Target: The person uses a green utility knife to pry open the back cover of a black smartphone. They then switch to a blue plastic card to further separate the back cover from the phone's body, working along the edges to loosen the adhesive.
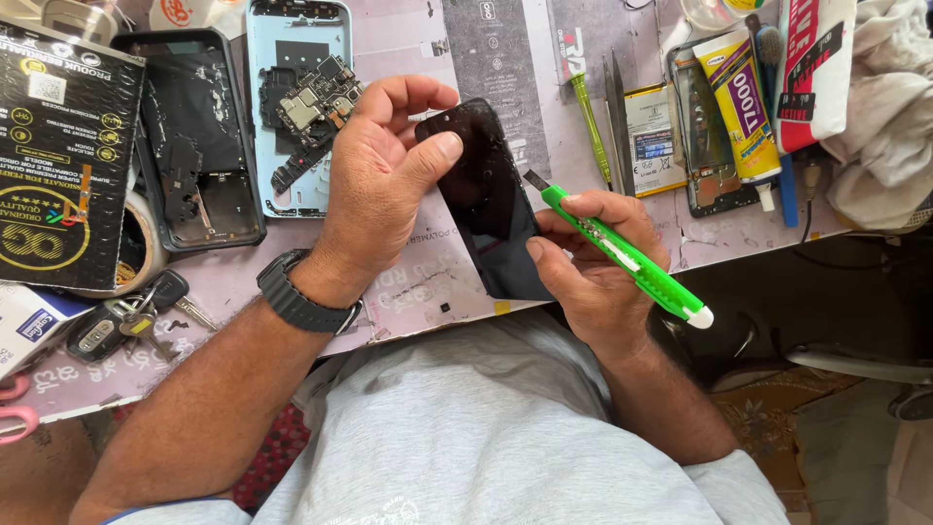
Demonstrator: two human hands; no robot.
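My left hand (374, 185) grips the upper end of a black phone screen panel (486, 209), thumb pressed on its glass, tilted above the table edge. My right hand (593, 262) holds a green utility knife (627, 261) and also steadies the panel's lower right edge with its fingers. The knife's short blade (536, 181) points up and left, close to the panel's right side. A black watch sits on my left wrist.
Behind my left hand lie a light blue phone back frame with a circuit board (301, 107) and a dark phone frame (194, 146). Tweezers and a green screwdriver (603, 117), a glue tube (743, 102), tape roll, keys (126, 321) and a black box (58, 156) crowd the table.
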